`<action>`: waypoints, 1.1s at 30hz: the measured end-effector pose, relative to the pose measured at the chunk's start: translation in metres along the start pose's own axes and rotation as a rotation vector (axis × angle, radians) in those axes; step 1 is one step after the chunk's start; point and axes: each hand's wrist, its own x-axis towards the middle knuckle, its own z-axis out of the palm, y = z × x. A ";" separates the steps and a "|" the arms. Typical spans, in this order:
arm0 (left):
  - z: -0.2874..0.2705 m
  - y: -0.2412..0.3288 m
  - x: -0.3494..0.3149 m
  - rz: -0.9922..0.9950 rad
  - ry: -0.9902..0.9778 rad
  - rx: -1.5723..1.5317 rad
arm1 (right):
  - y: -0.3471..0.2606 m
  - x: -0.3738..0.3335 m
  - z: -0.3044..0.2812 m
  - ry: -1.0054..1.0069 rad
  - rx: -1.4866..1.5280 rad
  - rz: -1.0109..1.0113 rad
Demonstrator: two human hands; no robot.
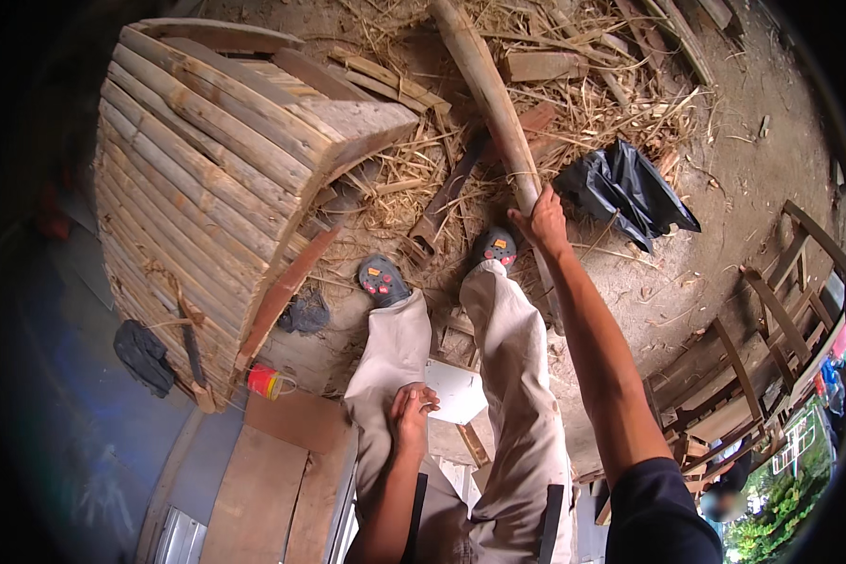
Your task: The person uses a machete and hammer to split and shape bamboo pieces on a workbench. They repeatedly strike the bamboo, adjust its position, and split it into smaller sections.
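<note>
Bamboo is what my right hand (542, 218) is wrapped around: a long pale bamboo pole (491, 94) that runs from the top of the view down past my right shoe (495, 246). My fingers are closed on its lower part, arm stretched well out in front of me. My left hand (411, 412) rests loosely curled on my left thigh, holding nothing that I can see, though a pale flat sheet (458, 392) lies just beside it and I cannot tell from here whether the fingertips touch it. I judge this to be the gripping and positioning stage, with the pole held fast but its far end down among the straw and offcuts (573, 103). Shifting it would call for a firm pull along its length and care for both feet, since it passes just beside the right one. To my left stands a curved frame of bamboo slats (197, 179), with a small red tin (264, 381) at its foot; a crumpled black plastic sheet (630, 188) lies right of the pole.
</note>
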 end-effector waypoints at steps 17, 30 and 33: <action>0.003 0.027 0.020 -0.076 -0.235 0.071 | 0.069 0.003 0.046 -0.040 0.043 -0.159; 0.108 0.218 -0.136 0.629 -0.238 0.394 | -0.069 -0.308 -0.224 0.058 0.245 -0.379; 0.154 0.297 -0.214 0.899 -0.220 0.114 | -0.106 -0.366 -0.262 0.187 0.018 -0.309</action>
